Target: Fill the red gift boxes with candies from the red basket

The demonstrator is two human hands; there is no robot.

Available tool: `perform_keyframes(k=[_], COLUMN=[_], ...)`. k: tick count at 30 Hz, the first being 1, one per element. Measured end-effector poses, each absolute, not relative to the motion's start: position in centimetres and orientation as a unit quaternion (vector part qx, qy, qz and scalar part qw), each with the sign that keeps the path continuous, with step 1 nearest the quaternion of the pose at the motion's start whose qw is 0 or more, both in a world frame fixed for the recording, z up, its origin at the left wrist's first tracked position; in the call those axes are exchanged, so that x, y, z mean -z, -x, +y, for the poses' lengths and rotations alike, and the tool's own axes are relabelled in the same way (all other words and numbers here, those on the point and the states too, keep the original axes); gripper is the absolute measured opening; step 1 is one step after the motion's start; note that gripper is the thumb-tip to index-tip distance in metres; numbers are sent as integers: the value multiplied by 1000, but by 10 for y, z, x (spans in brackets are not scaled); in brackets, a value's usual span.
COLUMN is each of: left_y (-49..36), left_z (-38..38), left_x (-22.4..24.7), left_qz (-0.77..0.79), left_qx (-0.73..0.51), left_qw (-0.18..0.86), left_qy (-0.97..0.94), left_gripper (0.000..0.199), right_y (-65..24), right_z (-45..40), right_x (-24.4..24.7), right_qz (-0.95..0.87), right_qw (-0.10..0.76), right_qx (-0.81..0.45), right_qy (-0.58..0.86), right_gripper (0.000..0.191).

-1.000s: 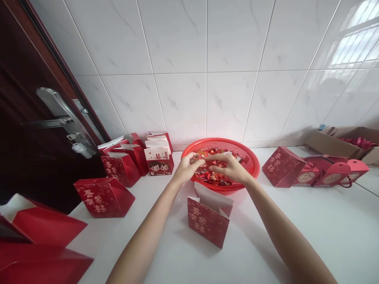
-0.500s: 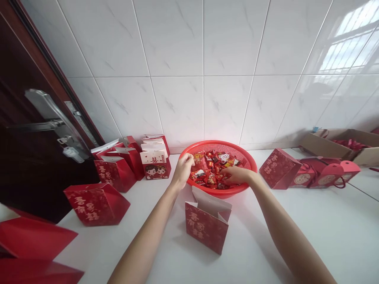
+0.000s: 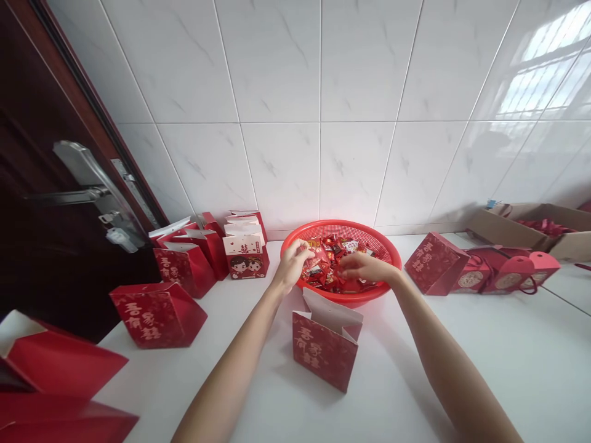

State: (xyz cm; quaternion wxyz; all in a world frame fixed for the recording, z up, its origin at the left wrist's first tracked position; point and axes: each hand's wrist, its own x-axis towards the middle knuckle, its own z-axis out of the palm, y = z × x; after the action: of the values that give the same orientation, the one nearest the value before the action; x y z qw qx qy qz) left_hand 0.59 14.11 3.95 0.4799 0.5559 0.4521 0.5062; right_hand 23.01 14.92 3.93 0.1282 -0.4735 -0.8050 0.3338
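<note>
A red plastic basket [image 3: 391, 249] stands against the wall, filled with wrapped candies [image 3: 330, 280] in red, gold and white. Over its left side is my left hand [image 3: 292, 266], its fingers closed on a red candy packet [image 3: 317, 257]. My right hand [image 3: 364, 268] reaches over the right rim, hovering just above the candies with its fingers curved and apart; I see nothing clearly held there. Directly in front of the basket stands a dark red paper gift box [image 3: 325, 351] with gold characters, its top open and white inside.
More red gift boxes [image 3: 159, 317] stand along the left, including one with cartoon faces [image 3: 246, 264]. To the right are a tilted red box [image 3: 434, 264], several small boxes with cords [image 3: 503, 274] and a cardboard carton [image 3: 498, 221]. A dark door [image 3: 50, 258] borders the left.
My right hand has lifted slightly out of the candies. My left hand has shifted a little, and a red packet now shows at its fingers. The view has moved slightly.
</note>
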Motion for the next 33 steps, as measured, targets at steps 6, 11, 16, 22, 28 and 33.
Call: perform_keyframes(k=[6, 11, 16, 22, 28, 33], left_y=[-4, -5, -9, -8, -10, -11], left_z=[143, 145, 142, 134, 135, 139], left_x=[-34, -29, -31, -40, -37, -32], left_qz=[428, 387, 370, 382, 376, 386], left_qx=[-505, -479, -466, -449, -463, -511], left_qw=[430, 431, 432, 463, 440, 441], left_qy=[-614, -659, -678, -662, -671, -629], left_gripper=[27, 25, 24, 21, 35, 39], right_y=[-237, -218, -194, -190, -204, -231], right_z=[143, 136, 137, 136, 137, 145], right_x=[-42, -49, -48, -47, -49, -45], right_qz=[-691, -672, -707, -734, -722, -785], right_qw=[407, 476, 477, 475, 459, 273], right_qx=[-459, -459, -378, -339, -350, -287], right_qy=[381, 334, 360, 348, 383, 477], right_gripper=[38, 29, 25, 23, 36, 34])
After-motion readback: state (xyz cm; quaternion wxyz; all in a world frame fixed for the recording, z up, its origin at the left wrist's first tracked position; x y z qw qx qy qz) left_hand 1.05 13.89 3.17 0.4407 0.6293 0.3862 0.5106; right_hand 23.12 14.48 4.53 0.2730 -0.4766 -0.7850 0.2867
